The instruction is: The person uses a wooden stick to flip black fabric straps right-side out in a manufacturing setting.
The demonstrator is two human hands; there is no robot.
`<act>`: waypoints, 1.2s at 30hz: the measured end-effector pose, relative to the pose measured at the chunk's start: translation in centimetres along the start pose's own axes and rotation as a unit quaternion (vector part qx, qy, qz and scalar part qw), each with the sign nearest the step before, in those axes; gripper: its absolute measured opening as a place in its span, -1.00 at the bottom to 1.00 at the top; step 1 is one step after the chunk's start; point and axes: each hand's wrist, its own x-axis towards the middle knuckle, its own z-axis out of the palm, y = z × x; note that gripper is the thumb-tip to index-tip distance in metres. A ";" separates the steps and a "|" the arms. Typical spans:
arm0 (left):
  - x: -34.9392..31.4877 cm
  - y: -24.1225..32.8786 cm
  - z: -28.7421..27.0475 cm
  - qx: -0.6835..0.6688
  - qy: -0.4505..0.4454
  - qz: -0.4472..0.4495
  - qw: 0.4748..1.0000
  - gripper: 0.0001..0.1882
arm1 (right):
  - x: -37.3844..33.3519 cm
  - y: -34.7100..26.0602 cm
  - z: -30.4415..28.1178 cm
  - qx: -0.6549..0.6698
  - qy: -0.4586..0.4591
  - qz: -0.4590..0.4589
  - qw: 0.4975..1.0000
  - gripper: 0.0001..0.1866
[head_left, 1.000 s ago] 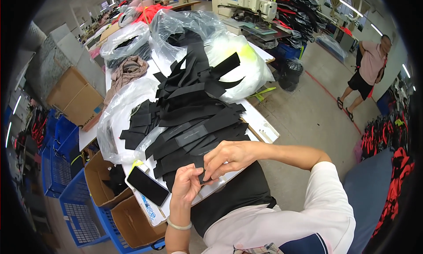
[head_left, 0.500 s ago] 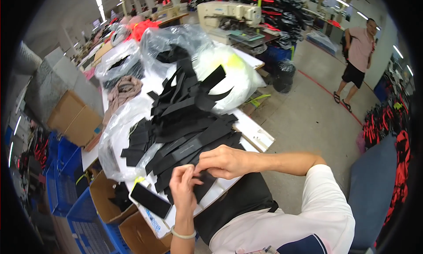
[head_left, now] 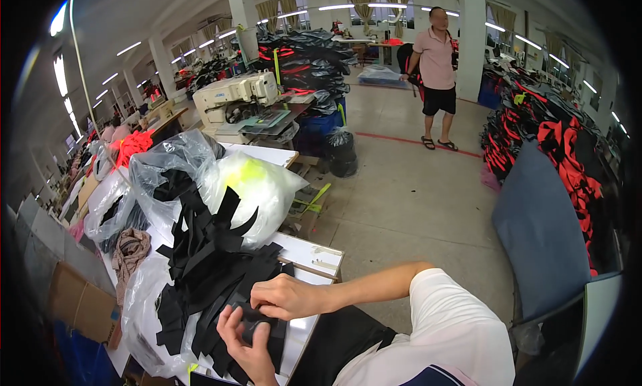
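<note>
A heap of black fabric strips covers the near part of the white table. Above its near edge my two hands are close together. My left hand has its thumb and curled fingers around a small black fabric piece. My right hand is closed, its bent fingertips pinching at the upper edge of that same piece. Part of the piece is hidden behind the fingers. Clear plastic sheeting lies left of the strips.
A stuffed white bag and a checked cloth lie farther back on the table. Beyond stands a sewing machine. A person stands on the floor at the back. A grey-blue panel leans at the right, near red-and-black piles.
The view has swung up and to the right, bringing more of the room in. My hands, empty-looking earlier, now have a black fabric piece between them.
</note>
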 end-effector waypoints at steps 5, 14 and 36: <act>-0.1 -0.4 2.0 -0.012 0.015 0.044 0.999 -0.46 | -0.3 -0.6 0.6 -0.117 0.096 -0.093 0.984 -0.82; 0.4 -2.3 4.2 0.089 0.225 0.057 0.969 -0.94 | 0.0 -1.4 1.4 -0.198 0.132 -0.082 0.968 -0.80; 0.5 -5.1 3.9 0.226 0.132 0.148 0.954 -0.87 | -3.6 2.2 5.7 0.644 0.173 0.407 0.624 -0.90</act>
